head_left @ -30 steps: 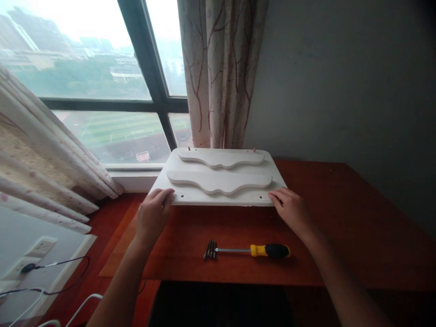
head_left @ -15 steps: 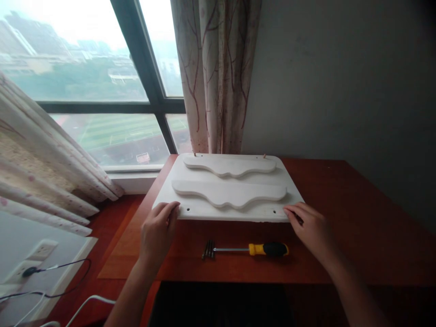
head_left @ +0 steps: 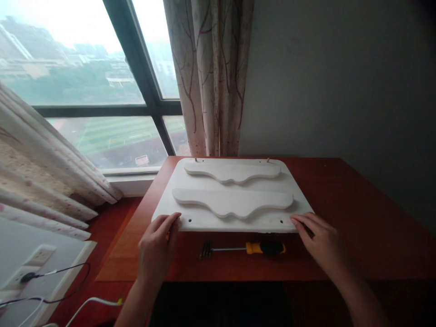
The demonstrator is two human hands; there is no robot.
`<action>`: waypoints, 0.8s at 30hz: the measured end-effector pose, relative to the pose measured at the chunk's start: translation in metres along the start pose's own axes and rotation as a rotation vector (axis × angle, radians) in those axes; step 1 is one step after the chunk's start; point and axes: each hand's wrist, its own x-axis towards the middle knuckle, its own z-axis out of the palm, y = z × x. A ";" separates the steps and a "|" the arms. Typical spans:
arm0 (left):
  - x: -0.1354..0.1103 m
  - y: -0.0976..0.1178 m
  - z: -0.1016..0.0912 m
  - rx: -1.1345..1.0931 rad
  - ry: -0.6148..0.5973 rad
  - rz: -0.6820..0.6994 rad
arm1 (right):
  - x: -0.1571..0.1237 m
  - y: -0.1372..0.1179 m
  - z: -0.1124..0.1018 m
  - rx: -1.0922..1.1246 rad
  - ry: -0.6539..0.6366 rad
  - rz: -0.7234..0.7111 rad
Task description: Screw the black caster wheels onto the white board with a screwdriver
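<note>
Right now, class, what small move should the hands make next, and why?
Perhaps settle the white board flat on the table, no nearer: the left hand and right hand hold its near corners, and the screwdriver and fasteners lie close in front.

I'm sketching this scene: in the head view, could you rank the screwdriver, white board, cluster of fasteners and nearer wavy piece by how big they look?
1. White board
2. Nearer wavy piece
3. Screwdriver
4. Cluster of fasteners
</note>
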 end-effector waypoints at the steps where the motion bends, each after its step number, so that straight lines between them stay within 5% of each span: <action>1: -0.001 0.000 0.000 0.008 0.002 0.001 | -0.001 0.000 0.000 0.001 0.000 0.001; 24: -0.005 0.005 -0.003 0.050 0.001 0.008 | -0.003 0.004 -0.002 0.021 -0.011 -0.010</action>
